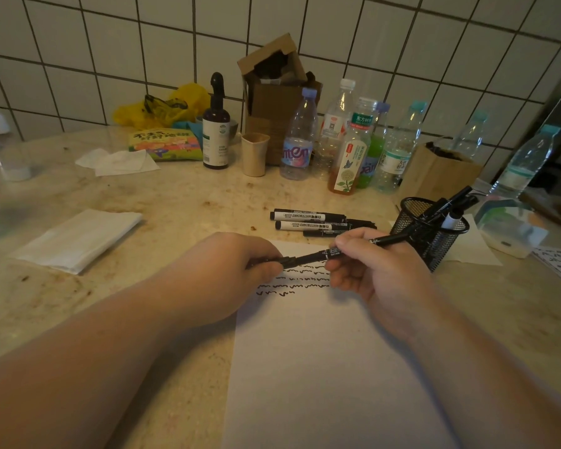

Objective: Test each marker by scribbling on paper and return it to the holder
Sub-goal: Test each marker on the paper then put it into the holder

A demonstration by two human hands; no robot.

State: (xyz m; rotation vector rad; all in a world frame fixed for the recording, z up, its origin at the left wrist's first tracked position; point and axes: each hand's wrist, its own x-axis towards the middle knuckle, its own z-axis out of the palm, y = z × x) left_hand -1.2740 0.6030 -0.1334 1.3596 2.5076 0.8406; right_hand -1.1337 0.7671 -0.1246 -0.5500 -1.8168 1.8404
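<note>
Black ink squiggles already fill several rows near the top of the paper (pixel 321 351), and one black marker (pixel 308 257) is held level just above them. The left hand (pixel 240 270) curls round its cap end while the right hand (pixel 370 264) pinches the barrel, so the step in hand looks like capping or uncapping; which of the two I cannot tell. If the marker is tested, the next move calls for seating the cap firmly, then carrying it right to the mesh holder (pixel 431 228), which stands just beside the right hand with a few markers in it. More markers (pixel 311 220) lie on the bench (pixel 182 196) beyond the paper, apparently awaiting their turn. Bottles (pixel 353 140) and a cardboard box (pixel 434 170) crowd behind the holder, though the short path looks free.
</note>
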